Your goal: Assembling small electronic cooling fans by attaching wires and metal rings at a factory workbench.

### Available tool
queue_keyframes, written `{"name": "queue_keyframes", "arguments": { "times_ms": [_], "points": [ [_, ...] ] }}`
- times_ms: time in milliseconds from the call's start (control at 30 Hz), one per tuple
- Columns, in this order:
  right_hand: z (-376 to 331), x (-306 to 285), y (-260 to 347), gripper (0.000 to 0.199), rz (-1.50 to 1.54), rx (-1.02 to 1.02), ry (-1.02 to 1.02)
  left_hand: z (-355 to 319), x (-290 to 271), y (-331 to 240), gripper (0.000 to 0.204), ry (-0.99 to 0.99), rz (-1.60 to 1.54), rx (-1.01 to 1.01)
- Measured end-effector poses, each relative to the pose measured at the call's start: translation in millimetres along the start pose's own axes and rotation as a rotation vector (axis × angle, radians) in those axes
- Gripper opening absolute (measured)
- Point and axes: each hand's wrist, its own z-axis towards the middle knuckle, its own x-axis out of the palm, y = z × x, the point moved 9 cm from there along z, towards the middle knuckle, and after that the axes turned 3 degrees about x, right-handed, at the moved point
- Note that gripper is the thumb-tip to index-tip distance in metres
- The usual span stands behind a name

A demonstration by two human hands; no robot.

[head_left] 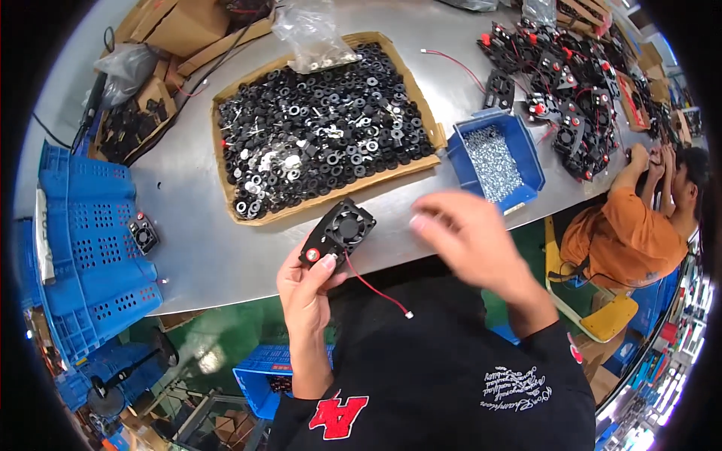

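Pinching one black fan assembly left-handed

One steel table carries one cardboard tray of black rings and one blue bin of silver fasteners. The right hand has bent fingers; whether they pinch anything, I cannot tell. The left hand clasps the fan assembly before the tray, thumb on top, fingers partly hidden. One red wire ends in one white plug.

Black fan in left fingers

grey metal table, green floor, yellow chair
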Motion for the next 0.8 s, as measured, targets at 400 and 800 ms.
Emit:
{"name": "queue_keyframes", "arguments": {
  "times_ms": [400, 800],
  "points": [
    [100, 33, 39, 0.015, -0.633, -0.548, 0.138, -7, -17, -10, 0.045, -0.004, -0.103, 0.000],
    [116, 68, 42, 0.012, -0.535, -0.604, 0.143, -8, -22, -13, 0.047, 0.030, -0.037, -0.028]
  ]
}}
